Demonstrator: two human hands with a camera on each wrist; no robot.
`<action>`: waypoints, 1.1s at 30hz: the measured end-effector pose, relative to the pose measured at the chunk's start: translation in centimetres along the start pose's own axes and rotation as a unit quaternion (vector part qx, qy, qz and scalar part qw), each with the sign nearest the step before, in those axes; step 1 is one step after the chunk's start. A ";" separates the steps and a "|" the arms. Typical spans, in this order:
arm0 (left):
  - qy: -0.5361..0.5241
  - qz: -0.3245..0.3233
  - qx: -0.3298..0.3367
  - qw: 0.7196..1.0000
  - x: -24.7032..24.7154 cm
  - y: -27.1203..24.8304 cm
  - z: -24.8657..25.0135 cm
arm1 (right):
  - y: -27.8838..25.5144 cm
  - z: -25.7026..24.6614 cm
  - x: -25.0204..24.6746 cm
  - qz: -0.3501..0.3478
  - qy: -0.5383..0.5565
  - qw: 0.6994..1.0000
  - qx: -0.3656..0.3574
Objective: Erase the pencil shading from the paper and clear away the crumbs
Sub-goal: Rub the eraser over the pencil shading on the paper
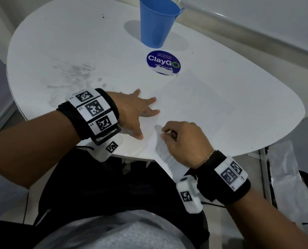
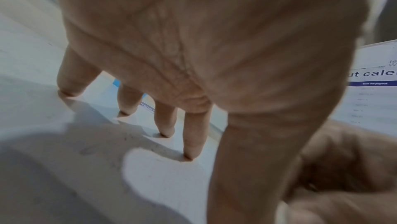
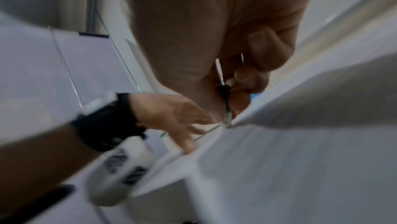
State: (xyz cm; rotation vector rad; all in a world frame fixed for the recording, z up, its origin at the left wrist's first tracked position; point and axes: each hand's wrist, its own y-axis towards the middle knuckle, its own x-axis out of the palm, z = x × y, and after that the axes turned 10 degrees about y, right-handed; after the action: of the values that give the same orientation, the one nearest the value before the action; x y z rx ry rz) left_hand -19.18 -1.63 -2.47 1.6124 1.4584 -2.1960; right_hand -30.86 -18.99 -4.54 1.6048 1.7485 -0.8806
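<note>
A white sheet of paper (image 1: 194, 108) lies on the white oval table (image 1: 77, 33), hard to tell from it. Its near part (image 1: 163, 151) is lifted and curls over the table's front edge, with faint print lines showing. My left hand (image 1: 140, 112) lies flat with its fingers (image 2: 193, 134) spread, pressing at the sheet's left edge. My right hand (image 1: 178, 137) is curled and pinches the raised near edge of the paper (image 3: 300, 142). In the right wrist view a thin dark-and-white thing (image 3: 223, 90) shows between those fingers; I cannot tell what it is. No crumbs are visible.
A blue cup (image 1: 156, 22) stands at the table's far side, behind a round purple sticker (image 1: 163, 62). Grey pencil smudges (image 1: 74, 72) mark the tabletop on the left. Printed sheets (image 1: 293, 177) lie low on the right, beyond the table.
</note>
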 end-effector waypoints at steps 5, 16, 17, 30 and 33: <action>-0.005 0.001 -0.002 1.000 0.1 0.0 -0.1 | 0.5 0.1 -0.2 0.016 0.009 1.000 -0.009; 0.028 -0.005 -0.008 1.000 0.0 -0.4 0.2 | 0.8 0.5 0.2 0.054 0.030 0.998 0.025; 0.030 -0.009 -0.010 0.999 -0.1 -0.4 0.3 | 0.7 0.3 0.4 0.056 0.025 0.998 0.018; 0.019 -0.034 -0.009 0.999 -0.3 -0.4 0.6 | -0.5 -0.8 -0.3 -0.030 0.030 0.999 0.013; 0.022 -0.031 -0.009 0.999 -0.3 -0.6 0.6 | 0.1 -0.1 -0.8 -0.023 0.014 0.999 0.025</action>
State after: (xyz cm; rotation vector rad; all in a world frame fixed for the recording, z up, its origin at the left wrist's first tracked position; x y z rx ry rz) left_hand -19.79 -1.91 -1.86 1.6430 1.5561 -2.1842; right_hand -30.67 -19.41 -3.84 1.6221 1.8027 -0.9341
